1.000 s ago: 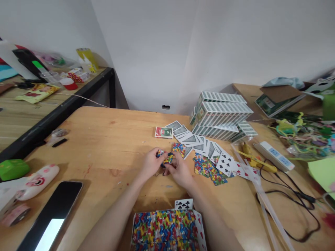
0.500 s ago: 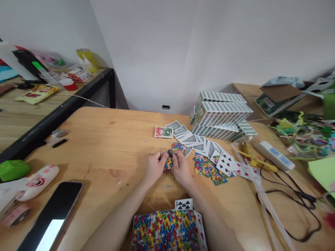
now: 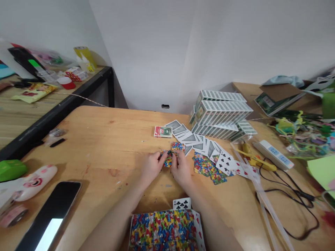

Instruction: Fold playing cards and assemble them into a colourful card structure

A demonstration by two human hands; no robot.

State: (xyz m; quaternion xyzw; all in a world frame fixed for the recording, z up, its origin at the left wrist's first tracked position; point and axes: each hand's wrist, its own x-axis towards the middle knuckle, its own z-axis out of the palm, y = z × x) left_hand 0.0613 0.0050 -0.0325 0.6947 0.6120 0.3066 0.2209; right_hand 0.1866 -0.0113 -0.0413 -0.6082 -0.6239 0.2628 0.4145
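Observation:
My left hand and my right hand meet over the middle of the table, fingers closed in a pinch. Between them is a small card with a multicoloured pattern, partly hidden by the fingers. Something small and dark shows at the fingertips; its kind is unclear. Just beyond lies another multicoloured piece. Close to my body, between my forearms, sits a block covered in the same pattern. A ten of clubs sticks out from its far edge, and a card with red hearts lines its right side.
Grey-backed playing cards fan across the table beside a card box. Striped boxes are stacked behind. To the right are a yellow glue gun, clear glue sticks, a power strip and cables; a phone lies left.
Both hands stay in nearly the same place, with their fingertips slightly closer together around the card. The whole view has shifted a little.

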